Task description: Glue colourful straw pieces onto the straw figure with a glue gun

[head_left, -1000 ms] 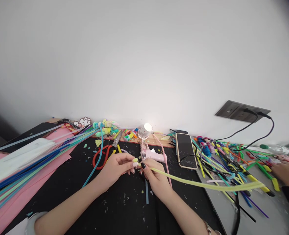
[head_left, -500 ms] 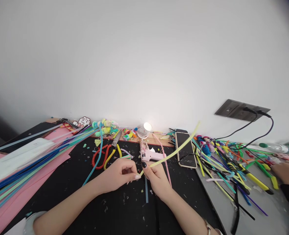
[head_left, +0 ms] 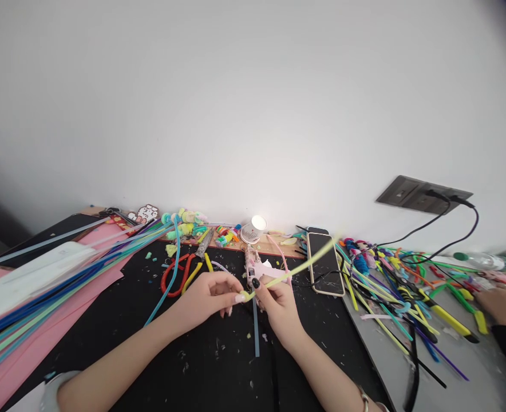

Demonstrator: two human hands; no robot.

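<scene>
A pale yellow pipe cleaner (head_left: 307, 264) runs between my hands, its long free end pointing up and to the right. My left hand (head_left: 214, 297) pinches its near end, where a small curl shows at the fingertips. Thumb and fingers of my right hand (head_left: 276, 309) are closed on the same pipe cleaner a little further along. Just beyond my hands lies a pink glue gun (head_left: 259, 270), partly covered by my right hand. Red-handled scissors (head_left: 178, 274) and yellow-handled pliers (head_left: 202, 249) rest beyond my left hand. Below my fingers a grey-blue strip (head_left: 256, 335) lies on the black table.
A paper cup (head_left: 253, 229) stands against the wall. To the right are a phone (head_left: 325, 263) and a heap of pipe cleaners with yellow-black pliers (head_left: 450, 317). Another person's hand (head_left: 504, 303) is at far right. Bundled pipe cleaners (head_left: 85, 274) lie over pink sheets (head_left: 81, 312) at left.
My right hand has shifted slightly along the pipe cleaner, away from my left fingertips. The curl at the near end shows more, and the free end has swung lower.
</scene>
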